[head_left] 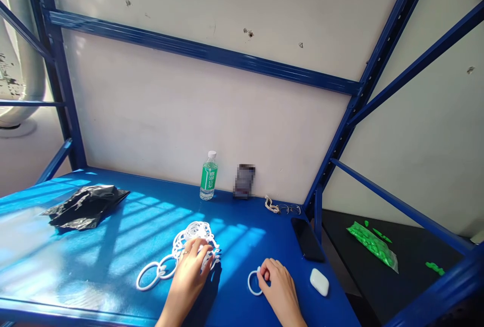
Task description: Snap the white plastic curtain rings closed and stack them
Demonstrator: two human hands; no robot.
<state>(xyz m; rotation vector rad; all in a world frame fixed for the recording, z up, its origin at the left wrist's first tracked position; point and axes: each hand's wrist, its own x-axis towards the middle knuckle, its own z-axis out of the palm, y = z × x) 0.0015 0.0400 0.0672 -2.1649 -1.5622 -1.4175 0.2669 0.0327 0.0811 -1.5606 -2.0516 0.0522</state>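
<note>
A pile of white plastic rings [194, 239] lies on the blue table [113, 246], with a short chain of linked rings [155, 271] trailing out to the left. My left hand [191, 271] rests on the pile, fingers curled over the rings. My right hand [278, 286] lies a little to the right, its fingers pinched on a single white ring [252, 284] that lies flat on the table.
A black plastic bag [85, 207] lies at the left. A green-labelled water bottle [208, 176] and a small dark object [244, 181] stand by the wall. A dark phone [307, 239] and white earbud case [319, 281] sit at the right edge. Green parts in a bag [372, 244] lie on the neighbouring black table.
</note>
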